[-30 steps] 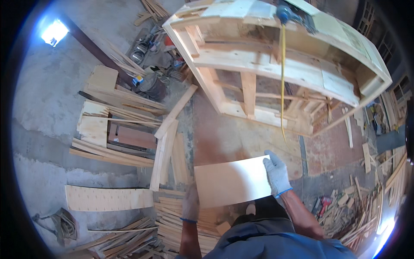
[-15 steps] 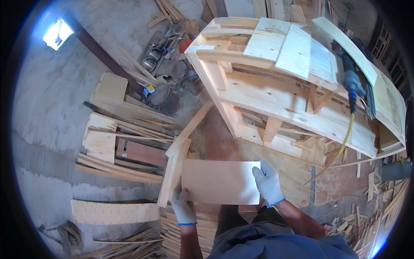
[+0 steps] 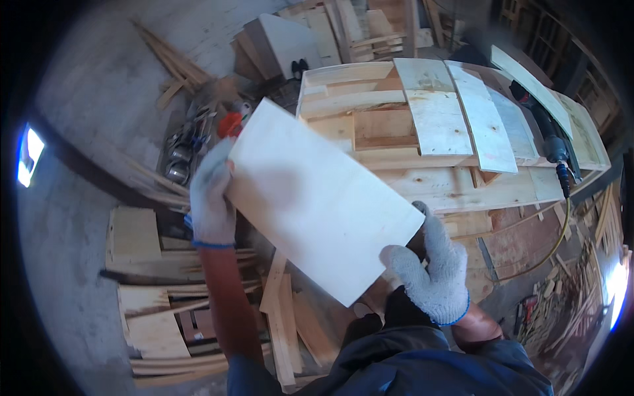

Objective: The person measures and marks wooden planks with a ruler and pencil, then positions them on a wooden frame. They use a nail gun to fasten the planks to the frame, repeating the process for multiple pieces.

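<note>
Between my two gloved hands is a flat rectangular plywood board (image 3: 317,204), pale and tilted, its left end higher. My left hand (image 3: 212,195) grips the board's left edge. At the lower right corner my right hand (image 3: 436,267) holds it, thumb on the face and fingers at the edge. Beyond the board stands a long wooden frame (image 3: 376,162) with open bays. Several plywood panels (image 3: 436,109) lie across its top, and a dark nail gun (image 3: 545,125) rests on them at the right.
A yellow hose (image 3: 558,254) runs from the nail gun down to the floor. Wood strips (image 3: 281,317) and panels (image 3: 155,333) lie at the left and near my legs. Scrap wood (image 3: 568,297) is heaped at the right. Boards (image 3: 337,33) lean at the back.
The board has risen from low near my waist toward the frame and turned to a slant. Both hands went up with it, and my view has shifted.
</note>
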`<state>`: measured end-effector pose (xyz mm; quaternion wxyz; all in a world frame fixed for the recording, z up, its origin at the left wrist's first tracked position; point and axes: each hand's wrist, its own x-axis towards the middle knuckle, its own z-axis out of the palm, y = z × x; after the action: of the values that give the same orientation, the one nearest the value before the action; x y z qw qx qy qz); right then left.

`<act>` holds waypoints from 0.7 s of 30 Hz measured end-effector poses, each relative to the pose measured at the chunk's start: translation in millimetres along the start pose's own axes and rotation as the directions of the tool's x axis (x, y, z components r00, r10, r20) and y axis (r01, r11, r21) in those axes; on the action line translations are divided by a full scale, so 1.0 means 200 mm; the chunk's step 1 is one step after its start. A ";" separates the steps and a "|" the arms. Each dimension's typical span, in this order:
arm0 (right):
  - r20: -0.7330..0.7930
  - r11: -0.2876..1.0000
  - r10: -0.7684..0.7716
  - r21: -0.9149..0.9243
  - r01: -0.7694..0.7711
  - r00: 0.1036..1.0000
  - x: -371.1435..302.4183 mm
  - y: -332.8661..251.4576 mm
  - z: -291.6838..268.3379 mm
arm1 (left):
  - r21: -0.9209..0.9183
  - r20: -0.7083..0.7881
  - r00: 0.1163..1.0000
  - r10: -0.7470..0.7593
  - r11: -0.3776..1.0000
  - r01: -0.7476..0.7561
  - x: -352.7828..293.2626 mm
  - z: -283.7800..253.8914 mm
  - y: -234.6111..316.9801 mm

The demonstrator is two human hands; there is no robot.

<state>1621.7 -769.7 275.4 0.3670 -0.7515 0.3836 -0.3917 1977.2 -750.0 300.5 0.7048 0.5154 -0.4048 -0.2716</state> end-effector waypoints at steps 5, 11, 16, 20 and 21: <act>-0.096 0.994 -0.001 -0.113 -0.010 0.995 0.24 -0.08 0.04 | -0.014 0.223 0.970 -0.094 0.995 0.099 0.64 0.19 -0.07; -0.148 0.955 0.010 -0.291 -0.053 0.989 0.42 -0.03 0.13 | 0.060 0.436 0.892 -0.124 0.992 0.108 1.11 0.43 -0.24; -0.246 0.914 0.060 -0.376 -0.152 0.967 0.52 -0.02 0.18 | 0.177 0.590 0.802 -0.094 0.984 -0.015 1.38 0.59 -0.35; -0.404 0.867 0.108 -0.408 -0.285 0.908 0.58 -0.06 0.19 | 0.304 0.706 0.708 -0.038 0.918 -0.254 1.50 0.71 -0.43; -0.477 0.841 0.153 -0.397 -0.368 0.865 0.59 -0.07 0.19 | 0.348 0.730 0.681 -0.058 0.889 -0.297 1.49 0.76 -0.45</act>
<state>1705.7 -856.1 306.6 0.1292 -0.6527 0.6395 -0.3852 2007.7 -1093.9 322.2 0.3689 0.4831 -0.7330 -0.3053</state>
